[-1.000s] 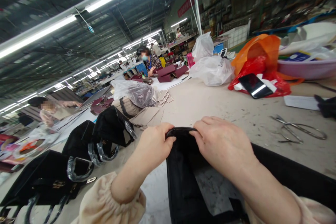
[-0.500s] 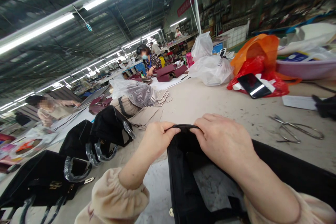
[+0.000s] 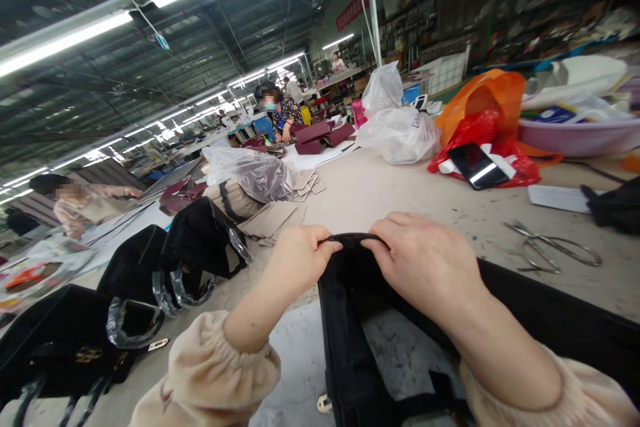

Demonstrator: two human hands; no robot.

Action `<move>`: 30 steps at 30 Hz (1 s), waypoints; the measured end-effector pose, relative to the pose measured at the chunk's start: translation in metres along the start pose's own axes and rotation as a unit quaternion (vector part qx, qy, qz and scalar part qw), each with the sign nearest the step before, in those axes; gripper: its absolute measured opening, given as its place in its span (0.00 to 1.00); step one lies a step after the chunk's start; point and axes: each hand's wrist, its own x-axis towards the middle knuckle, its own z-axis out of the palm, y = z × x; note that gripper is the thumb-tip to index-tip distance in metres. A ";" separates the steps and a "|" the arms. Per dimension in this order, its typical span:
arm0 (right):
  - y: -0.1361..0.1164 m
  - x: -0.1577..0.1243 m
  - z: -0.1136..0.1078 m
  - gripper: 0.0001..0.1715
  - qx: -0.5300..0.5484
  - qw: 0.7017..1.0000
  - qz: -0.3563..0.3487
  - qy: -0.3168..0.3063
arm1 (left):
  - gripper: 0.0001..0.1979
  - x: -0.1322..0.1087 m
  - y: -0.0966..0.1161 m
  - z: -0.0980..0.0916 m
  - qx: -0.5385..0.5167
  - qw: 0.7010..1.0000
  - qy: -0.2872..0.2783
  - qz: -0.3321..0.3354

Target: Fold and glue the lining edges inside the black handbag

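A black bag [image 3: 350,347] lies open on the worktable [image 3: 400,193] right in front of me. My left hand [image 3: 297,260] pinches the far rim of the bag from the left, fingers closed on it. My right hand [image 3: 425,263] grips the same rim from the right, fingers curled over the edge. The two hands almost touch at the rim. Beige sleeves cover both wrists.
Several finished black handbags [image 3: 190,247] with plastic-wrapped handles stand at the left. Scissors [image 3: 553,247] lie at the right, a phone [image 3: 475,163] rests on red and orange plastic bags [image 3: 480,113]. Cardboard pieces [image 3: 273,217] and white plastic bags [image 3: 400,133] sit further back. Other people work at distant tables.
The rim of the black bag has been pressed flatter between my hands, which stay on it. The view has shifted slightly to the right.
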 end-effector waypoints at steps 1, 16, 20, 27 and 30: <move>0.001 0.000 0.001 0.09 -0.002 1.000 -0.001 0.000 | 0.13 0.001 -0.001 0.000 -0.004 1.000 -0.004 -0.002; 0.011 0.003 0.004 0.10 -0.003 1.000 0.017 -0.003 | 0.12 0.002 0.004 0.013 -0.143 0.985 0.083 0.054; 0.011 0.003 0.004 0.10 -0.002 1.000 0.011 0.005 | 0.08 0.007 0.007 0.008 -0.101 0.992 0.014 0.075; 0.011 0.003 0.005 0.10 -0.004 1.000 0.013 0.015 | 0.09 0.014 0.009 0.005 -0.100 0.994 -0.022 0.035; 0.010 0.002 0.006 0.09 -0.006 1.000 0.019 0.019 | 0.09 0.015 0.009 0.006 -0.100 0.994 -0.014 0.030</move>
